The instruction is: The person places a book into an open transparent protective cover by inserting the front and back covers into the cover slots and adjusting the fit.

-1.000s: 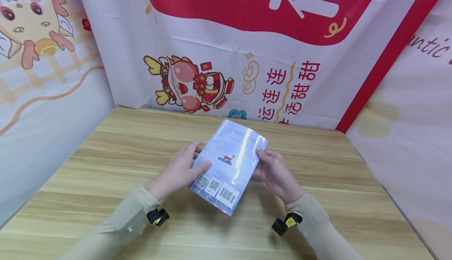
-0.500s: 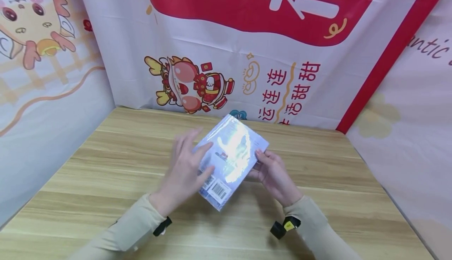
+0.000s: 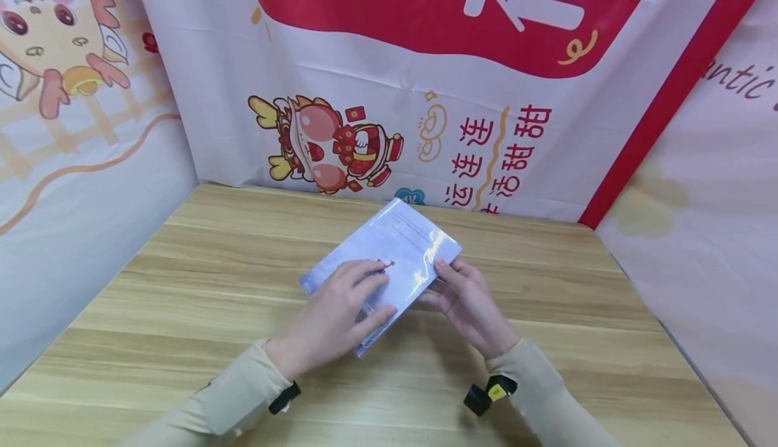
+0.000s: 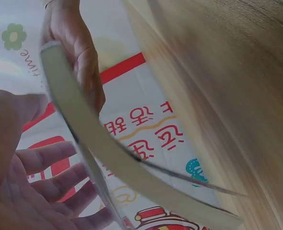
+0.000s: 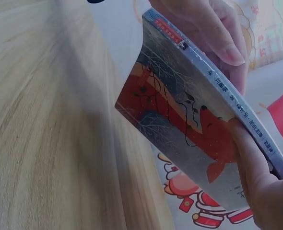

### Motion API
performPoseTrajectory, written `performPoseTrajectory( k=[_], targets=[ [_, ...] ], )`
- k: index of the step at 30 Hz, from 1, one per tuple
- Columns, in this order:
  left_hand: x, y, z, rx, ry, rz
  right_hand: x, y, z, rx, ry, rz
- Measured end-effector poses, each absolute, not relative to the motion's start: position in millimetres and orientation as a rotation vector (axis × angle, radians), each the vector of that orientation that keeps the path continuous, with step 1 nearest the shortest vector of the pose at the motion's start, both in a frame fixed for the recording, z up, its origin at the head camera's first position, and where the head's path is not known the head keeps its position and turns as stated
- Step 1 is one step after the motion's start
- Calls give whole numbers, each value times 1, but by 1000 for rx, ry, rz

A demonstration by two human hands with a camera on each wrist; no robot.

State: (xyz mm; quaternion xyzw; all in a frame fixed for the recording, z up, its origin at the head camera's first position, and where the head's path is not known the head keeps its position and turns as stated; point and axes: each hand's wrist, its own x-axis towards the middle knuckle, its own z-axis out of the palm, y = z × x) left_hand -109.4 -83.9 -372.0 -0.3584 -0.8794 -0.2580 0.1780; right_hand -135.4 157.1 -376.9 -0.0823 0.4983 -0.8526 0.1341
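Note:
A paperback book (image 3: 419, 231) is held tilted above the table, its pale blue back cover facing up. My right hand (image 3: 477, 305) grips its right edge, thumb on top and fingers underneath. Across the lower back cover lies my left hand (image 3: 334, 312), fingers extended and hiding most of the codes printed there. In the left wrist view the page block (image 4: 108, 143) bows, with one cover standing slightly apart from it. The right wrist view shows the front cover (image 5: 180, 120) with a red deer, and the thumb or a finger of my right hand (image 5: 261, 187) against it near the spine.
The wood-grain table (image 3: 182, 339) spreads beneath both hands. A white and red printed cloth (image 3: 365, 62) hangs at its back edge, with printed cloth walls on the left and right. Each wrist wears a small black camera (image 3: 478, 400).
My left hand has let go of the book's left edge and moved over onto the back cover. The book has turned clockwise and tilted, its lower end swinging left. The right hand keeps its grip.

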Motion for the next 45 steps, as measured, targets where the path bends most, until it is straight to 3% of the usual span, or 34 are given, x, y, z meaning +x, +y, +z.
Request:
performPoseTrajectory(
  k=[36, 45],
  targets=[
    [-113, -85, -377, -980, -2373, -437, -125, 149, -377, -431, 1453, -2395],
    [-112, -85, -378, -988, -2210, -147, -124, 149, -373, -468, 1426, -2396]
  ],
)
